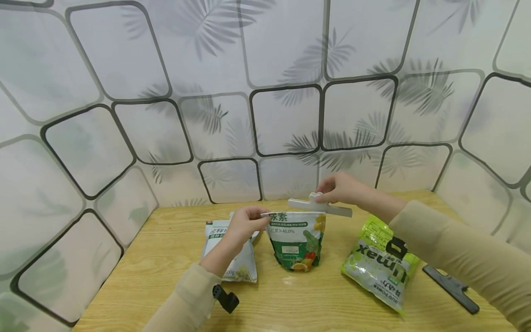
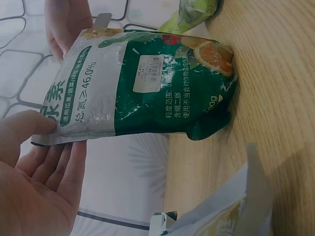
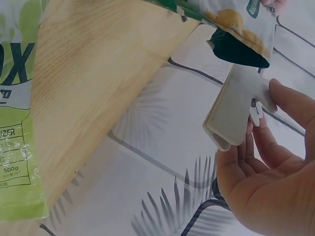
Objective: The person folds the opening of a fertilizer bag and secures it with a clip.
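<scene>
A green-and-white printed bag (image 1: 294,244) stands upright on the table in the head view. My left hand (image 1: 244,223) pinches its top left corner; in the left wrist view the thumb (image 2: 34,123) lies on the front, with fingers behind. My right hand (image 1: 340,188) holds a pale grey bag clip (image 1: 338,210) by its handles, thumb on one side and fingers on the other. The clip's long bar overlaps the bag's upper right edge in the head view. From the right wrist, the clip (image 3: 234,105) appears close beside the bag's top corner, its two bars slightly parted at the end.
A white printed bag (image 1: 236,263) leans behind my left forearm. On the right, a lime-green bag (image 1: 373,272) lies on the wooden table (image 1: 315,304), with a black clip (image 1: 450,288) beyond it. A patterned curtain (image 1: 286,120) hangs behind the table.
</scene>
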The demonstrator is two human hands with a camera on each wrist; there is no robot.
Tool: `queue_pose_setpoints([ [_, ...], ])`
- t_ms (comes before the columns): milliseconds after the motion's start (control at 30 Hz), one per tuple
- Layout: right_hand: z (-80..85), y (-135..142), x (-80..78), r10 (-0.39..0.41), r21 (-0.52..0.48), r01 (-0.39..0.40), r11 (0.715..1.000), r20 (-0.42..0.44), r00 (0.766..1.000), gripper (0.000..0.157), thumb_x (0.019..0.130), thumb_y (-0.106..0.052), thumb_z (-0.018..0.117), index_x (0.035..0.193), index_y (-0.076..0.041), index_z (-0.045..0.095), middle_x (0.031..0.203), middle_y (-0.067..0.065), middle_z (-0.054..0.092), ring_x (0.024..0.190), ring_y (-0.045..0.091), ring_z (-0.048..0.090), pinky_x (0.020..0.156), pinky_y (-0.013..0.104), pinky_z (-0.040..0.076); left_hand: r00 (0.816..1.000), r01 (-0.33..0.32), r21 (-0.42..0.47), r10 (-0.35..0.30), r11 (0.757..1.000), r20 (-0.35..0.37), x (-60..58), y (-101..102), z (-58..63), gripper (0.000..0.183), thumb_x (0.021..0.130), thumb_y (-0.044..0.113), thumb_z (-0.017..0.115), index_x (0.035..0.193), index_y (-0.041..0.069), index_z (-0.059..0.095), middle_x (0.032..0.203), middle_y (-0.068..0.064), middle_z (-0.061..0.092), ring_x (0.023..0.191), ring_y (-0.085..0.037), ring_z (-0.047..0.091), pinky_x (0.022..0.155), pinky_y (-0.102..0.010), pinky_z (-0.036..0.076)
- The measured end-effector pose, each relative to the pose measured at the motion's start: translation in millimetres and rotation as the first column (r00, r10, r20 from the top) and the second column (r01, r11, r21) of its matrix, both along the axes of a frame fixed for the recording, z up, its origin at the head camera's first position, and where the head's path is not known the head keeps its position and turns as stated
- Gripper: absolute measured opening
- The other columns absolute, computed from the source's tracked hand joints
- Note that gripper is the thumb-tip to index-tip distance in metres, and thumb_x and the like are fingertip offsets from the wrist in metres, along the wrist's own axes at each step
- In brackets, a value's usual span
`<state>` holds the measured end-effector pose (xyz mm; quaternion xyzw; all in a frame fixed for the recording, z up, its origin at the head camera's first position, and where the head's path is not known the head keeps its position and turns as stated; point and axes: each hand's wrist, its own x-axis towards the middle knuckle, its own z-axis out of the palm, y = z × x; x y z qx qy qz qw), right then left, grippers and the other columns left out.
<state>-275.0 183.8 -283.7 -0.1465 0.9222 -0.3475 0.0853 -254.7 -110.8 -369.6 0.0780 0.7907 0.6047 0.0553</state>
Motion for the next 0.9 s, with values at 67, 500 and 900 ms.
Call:
queue_pose_setpoints([
  [67, 1.2, -1.0, 0.5, 0.0, 0.002, 0.0, 1.0, 0.0, 1.0, 0.03, 0.097, -0.02, 0.079, 0.116, 0.003, 0.075, 0.11, 0.017, 0.078, 0.093, 0.02, 0.072, 0.08, 0.033, 0.063, 1.0, -0.002, 0.0, 0.002, 1.0, -0.002, 0.5, 0.4, 0.4, 0.024, 0.102, 0.01, 0.07, 0.123, 0.0, 0.075, 0.11, -0.01, 0.076, 0.082, -0.009, 0.067, 0.085, -0.037, 0.063],
  [500, 10.2, -8.1, 8.8, 0.014, 0.031, -0.013, 0.999, -0.039, 0.999, 0.028, 0.094, -0.021, 0.083, 0.111, 0.001, 0.078, 0.101, 0.012, 0.079, 0.092, 0.019, 0.069, 0.082, 0.036, 0.059, 1.0, 0.011, -0.006, -0.011, 1.0, -0.021, 1.8, 0.4, 0.9, 0.027, 0.102, 0.012, 0.071, 0.125, -0.001, 0.074, 0.114, -0.013, 0.077, 0.083, -0.009, 0.067, 0.083, -0.035, 0.063],
  [900, 18.4, -12.0, 16.3, 0.022, 0.007, -0.022, 1.0, -0.072, 0.997, 0.027, 0.092, -0.021, 0.086, 0.109, -0.002, 0.079, 0.099, 0.009, 0.078, 0.094, 0.02, 0.071, 0.084, 0.037, 0.06, 0.999, 0.023, 0.0, -0.023, 1.0, -0.023, 0.0, -0.7, -0.8, 0.026, 0.102, 0.011, 0.07, 0.124, -0.001, 0.074, 0.113, -0.012, 0.077, 0.086, -0.009, 0.068, 0.083, -0.032, 0.063],
])
